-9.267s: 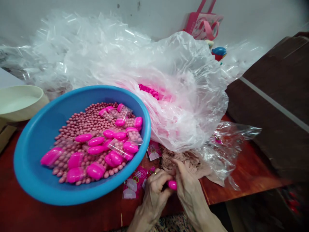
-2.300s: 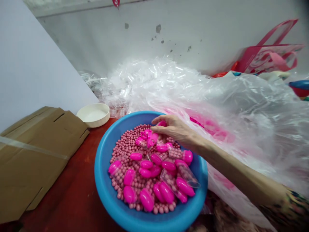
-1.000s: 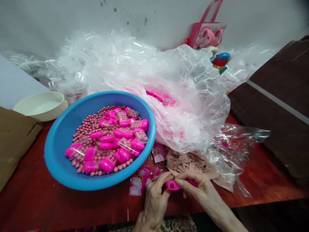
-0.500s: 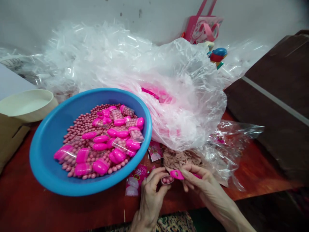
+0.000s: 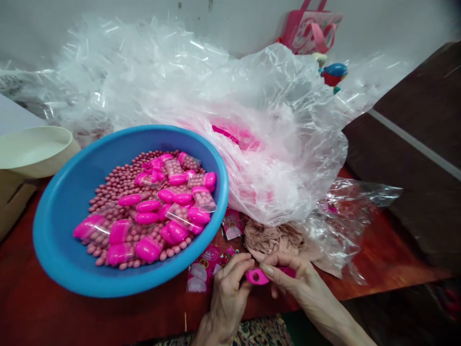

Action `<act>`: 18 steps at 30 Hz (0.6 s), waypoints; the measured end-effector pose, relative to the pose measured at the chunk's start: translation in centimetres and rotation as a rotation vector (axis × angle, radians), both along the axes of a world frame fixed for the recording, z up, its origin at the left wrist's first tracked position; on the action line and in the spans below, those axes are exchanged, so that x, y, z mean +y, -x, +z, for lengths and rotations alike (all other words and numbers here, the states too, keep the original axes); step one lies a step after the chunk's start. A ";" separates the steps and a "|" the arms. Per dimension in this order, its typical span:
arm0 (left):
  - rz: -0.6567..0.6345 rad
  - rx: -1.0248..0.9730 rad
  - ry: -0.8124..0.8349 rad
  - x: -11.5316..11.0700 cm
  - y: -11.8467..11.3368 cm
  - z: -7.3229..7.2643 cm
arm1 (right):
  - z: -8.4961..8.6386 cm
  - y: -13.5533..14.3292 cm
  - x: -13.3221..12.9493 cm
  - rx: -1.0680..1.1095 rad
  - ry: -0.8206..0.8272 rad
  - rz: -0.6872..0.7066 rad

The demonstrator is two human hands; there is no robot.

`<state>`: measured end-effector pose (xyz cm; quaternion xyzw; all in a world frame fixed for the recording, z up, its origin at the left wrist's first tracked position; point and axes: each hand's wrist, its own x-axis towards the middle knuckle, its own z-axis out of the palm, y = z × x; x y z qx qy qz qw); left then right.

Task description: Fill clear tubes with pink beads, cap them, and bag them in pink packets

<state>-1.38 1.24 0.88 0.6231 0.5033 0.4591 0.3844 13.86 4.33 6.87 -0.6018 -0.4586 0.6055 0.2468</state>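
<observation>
Beside the left hand (image 5: 230, 294) lie cards (image 5: 200, 275), lettering (image 5: 213, 253) blurred.

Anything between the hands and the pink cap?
Nothing visible. The right hand pinches the pink cap; the left hand is right at its edge. The blue tub sits leftward, apart from both.
</observation>
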 end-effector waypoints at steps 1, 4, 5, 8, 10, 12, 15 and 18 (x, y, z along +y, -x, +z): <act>0.000 0.005 -0.005 0.1 0.0 0.1 | -0.1 0.0 0.0 -0.017 -0.012 0.005; 0.004 0.017 -0.017 0.2 -0.1 0.4 | -0.6 0.0 -0.1 -0.073 -0.072 0.028; 0.004 0.019 -0.022 0.3 0.0 0.5 | -0.7 0.0 -0.1 -0.095 -0.099 0.040; 0.006 0.020 -0.040 0.3 0.0 0.5 | -0.8 0.2 -0.7 -0.186 -0.231 0.056; 0.006 0.019 -0.057 0.2 0.0 0.3 | -0.8 0.5 -1.2 -0.249 -0.349 0.055; 0.001 0.015 -0.076 0.1 0.0 0.2 | -0.8 0.9 -1.5 -0.293 -0.465 0.059; -0.014 0.006 -0.087 0.0 -0.2 0.1 | -0.9 1.1 -1.6 -0.332 -0.572 0.093; -0.034 0.002 -0.076 -0.1 -0.3 0.1 | -0.7 1.1 -1.3 -0.364 -0.589 0.155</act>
